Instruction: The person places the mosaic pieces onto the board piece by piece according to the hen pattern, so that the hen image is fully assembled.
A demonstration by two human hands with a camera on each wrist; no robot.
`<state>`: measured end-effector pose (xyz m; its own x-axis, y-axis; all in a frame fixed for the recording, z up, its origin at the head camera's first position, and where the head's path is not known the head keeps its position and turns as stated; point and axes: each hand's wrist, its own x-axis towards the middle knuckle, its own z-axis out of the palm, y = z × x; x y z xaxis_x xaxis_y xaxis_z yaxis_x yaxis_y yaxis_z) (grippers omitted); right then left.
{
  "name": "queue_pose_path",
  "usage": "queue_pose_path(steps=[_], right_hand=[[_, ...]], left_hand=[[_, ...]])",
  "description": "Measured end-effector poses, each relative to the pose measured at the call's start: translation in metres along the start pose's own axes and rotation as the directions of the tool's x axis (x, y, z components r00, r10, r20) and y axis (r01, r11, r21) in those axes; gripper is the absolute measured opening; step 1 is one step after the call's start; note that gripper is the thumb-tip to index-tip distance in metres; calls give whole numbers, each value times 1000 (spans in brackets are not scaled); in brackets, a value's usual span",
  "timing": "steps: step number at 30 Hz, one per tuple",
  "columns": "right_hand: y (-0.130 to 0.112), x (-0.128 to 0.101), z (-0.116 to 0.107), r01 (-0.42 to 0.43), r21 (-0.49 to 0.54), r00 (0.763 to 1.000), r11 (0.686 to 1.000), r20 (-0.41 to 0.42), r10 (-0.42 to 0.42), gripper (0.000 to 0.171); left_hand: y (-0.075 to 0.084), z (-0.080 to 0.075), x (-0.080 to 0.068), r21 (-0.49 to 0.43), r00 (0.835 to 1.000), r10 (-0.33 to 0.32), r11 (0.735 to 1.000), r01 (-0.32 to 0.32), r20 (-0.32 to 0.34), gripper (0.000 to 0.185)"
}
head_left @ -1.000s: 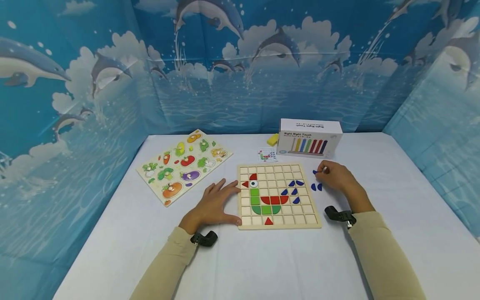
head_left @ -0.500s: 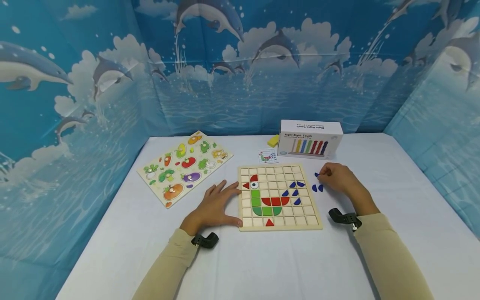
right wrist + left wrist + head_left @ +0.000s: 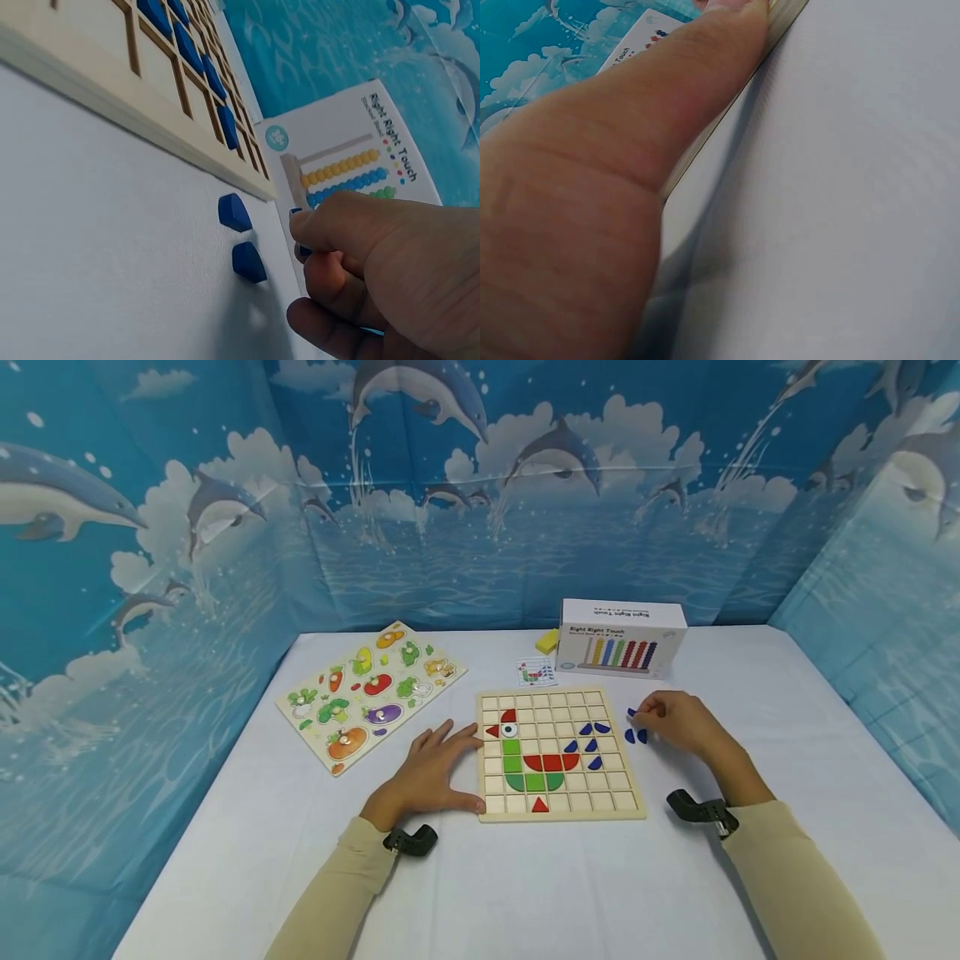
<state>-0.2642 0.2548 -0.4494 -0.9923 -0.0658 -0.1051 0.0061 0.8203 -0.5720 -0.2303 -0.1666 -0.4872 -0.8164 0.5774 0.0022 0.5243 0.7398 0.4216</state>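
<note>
Blue piece [image 3: 295, 213] is being pinched by the right hand [image 3: 675, 717] at centre right; next it needs an empty board [image 3: 558, 814] cell, while the left hand [image 3: 427, 772], fingers flat, is steadying the board.

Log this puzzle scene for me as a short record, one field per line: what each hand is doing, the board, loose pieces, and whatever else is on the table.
Left hand: fingers spread, resting flat against the left edge of the grid board
Right hand: pinches a small blue piece in its grip, right of the board
Board picture: red, green and blue pieces forming a bird
Loose pieces: two blue pieces on the table beside the board
Other things: vegetable puzzle, white box, small card, yellow block
</note>
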Motion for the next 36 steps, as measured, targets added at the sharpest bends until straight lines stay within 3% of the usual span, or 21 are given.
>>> queue_pose_path(steps=[15, 36], right_hand=[[-24, -29, 19, 158, 2, 986, 987, 46, -158, 9], [-36, -34, 34, 169, -72, 986, 983, 19, -168, 10]], left_hand=[[-1, 2, 0, 0, 1000, 7, 1000, -7, -10, 99], [-1, 2, 1, 23, 1000, -10, 1000, 10, 4, 101]])
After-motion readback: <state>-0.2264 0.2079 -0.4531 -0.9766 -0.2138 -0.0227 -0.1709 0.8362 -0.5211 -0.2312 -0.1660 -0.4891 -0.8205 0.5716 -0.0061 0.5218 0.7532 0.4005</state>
